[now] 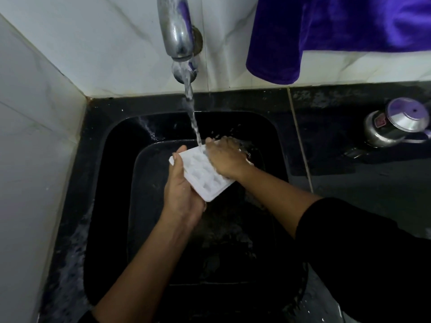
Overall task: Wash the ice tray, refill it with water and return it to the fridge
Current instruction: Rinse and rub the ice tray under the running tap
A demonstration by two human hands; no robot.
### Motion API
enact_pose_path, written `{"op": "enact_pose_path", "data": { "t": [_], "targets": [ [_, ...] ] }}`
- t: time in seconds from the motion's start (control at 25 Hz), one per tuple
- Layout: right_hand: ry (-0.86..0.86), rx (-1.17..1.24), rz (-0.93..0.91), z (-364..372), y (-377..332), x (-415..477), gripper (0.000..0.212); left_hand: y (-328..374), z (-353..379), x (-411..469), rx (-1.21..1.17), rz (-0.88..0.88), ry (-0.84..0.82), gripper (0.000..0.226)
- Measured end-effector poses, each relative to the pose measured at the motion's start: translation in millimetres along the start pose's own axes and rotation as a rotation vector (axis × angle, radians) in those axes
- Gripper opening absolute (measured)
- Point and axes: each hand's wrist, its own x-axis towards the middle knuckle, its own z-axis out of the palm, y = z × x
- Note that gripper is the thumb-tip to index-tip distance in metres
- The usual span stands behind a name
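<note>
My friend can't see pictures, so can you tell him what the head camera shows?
Two hands hold a white ice tray under water running from a metal tap over a black sink: the left hand grips its left edge and the right hand rests on top. A purple cloth hangs behind, and a steel pot sits to the right.

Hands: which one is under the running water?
The right hand, at the ice tray's far end where the stream lands. The left hand grips the tray's near side, away from the stream.
</note>
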Motion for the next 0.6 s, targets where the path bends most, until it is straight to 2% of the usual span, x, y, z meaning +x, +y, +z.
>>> {"op": "enact_pose_path", "data": {
  "t": [0.04, 0.12, 0.2, 0.28, 0.36, 0.4, 0.52, 0.6],
  "targets": [
    [-0.025, -0.013, -0.101, 7.0, -12.4, -8.9, 0.058, 3.8, -0.8, 4.6, -0.018, -0.002, 0.029, 0.042],
    [-0.057, 0.155, -0.255, 28.9, -34.3, -33.5, 0.076, 12.5, -2.4, 8.5, -0.050, 0.008, 0.071, 0.046],
    [-0.037, 0.263, -0.260, 29.0, -31.0, -35.7, 0.074, 14.0, -3.6, 6.9, -0.045, -0.008, 0.067, 0.046],
    [0.015, 0.307, -0.089, 11.6, -15.7, -20.6, 0.064, 9.4, -2.6, -1.7, 0.003, -0.010, 0.027, 0.047],
    [0.030, 0.332, 0.104, -1.4, -2.5, -11.1, 0.065, 5.5, -2.2, -9.4, 0.015, -0.004, -0.006, 0.047],
    [0.031, 0.305, 0.106, 1.5, -7.5, -13.3, 0.065, 8.3, -3.7, -10.2, 0.009, -0.003, -0.001, 0.045],
    [-0.062, 0.359, -0.105, 30.1, -41.5, -37.7, 0.081, 19.8, -7.5, -1.6, -0.043, -0.006, 0.061, 0.046],
    [-0.082, 0.242, -0.224, 37.7, -35.2, -39.6, 0.081, 21.2, -7.4, -0.8, -0.049, -0.021, 0.073, 0.046]
  ]
}}
